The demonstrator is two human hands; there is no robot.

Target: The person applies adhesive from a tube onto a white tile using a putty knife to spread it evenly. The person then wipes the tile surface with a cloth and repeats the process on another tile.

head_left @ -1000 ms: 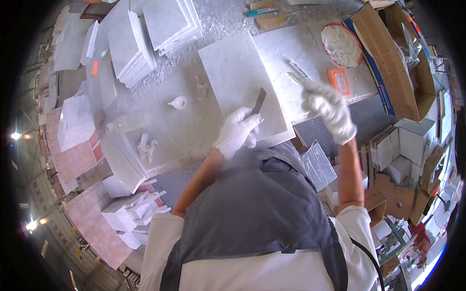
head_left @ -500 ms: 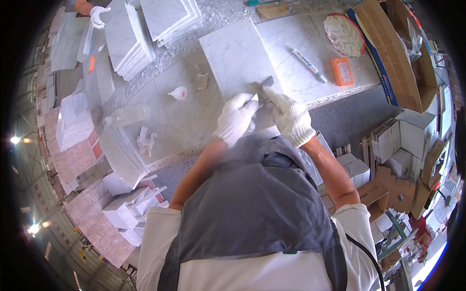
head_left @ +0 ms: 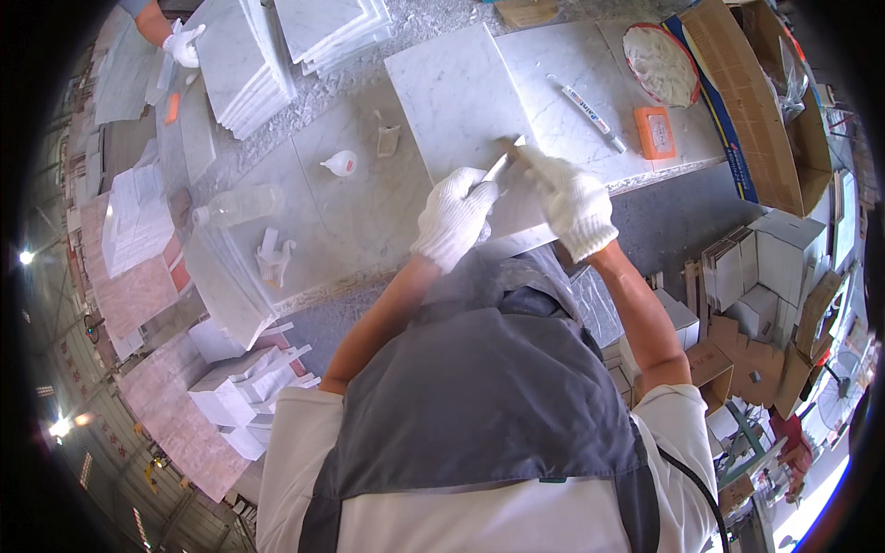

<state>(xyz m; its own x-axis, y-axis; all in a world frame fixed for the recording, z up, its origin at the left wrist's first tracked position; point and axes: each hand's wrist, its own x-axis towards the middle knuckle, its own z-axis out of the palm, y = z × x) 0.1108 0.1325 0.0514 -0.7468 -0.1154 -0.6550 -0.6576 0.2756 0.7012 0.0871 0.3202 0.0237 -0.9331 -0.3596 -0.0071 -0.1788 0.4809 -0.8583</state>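
A white marble tile with grey veins [head_left: 452,88] lies in front of me on the work table. My left hand [head_left: 455,219], in a white knit glove, is closed around a small white pointed piece [head_left: 499,167] over the tile's near part. My right hand [head_left: 577,207], gloved the same way, grips a small flat grey blade-like tool [head_left: 513,144]. Its tip is close to the pointed piece; I cannot tell whether they touch. The tool's other end is hidden in the glove.
A paint marker [head_left: 586,114], an orange box [head_left: 654,133] and a tub of white paste [head_left: 660,64] sit to the right, by a cardboard box [head_left: 747,101]. Leftward are a white squeeze bottle [head_left: 340,163], a clear bottle [head_left: 240,205] and stacked tiles [head_left: 241,69]. Another person's gloved hand [head_left: 182,42] is far left.
Both my hands have shifted slightly right, my right hand a little more. The blade-like tool has turned, with its tip now close to the white piece. The other person's hand has moved slightly.
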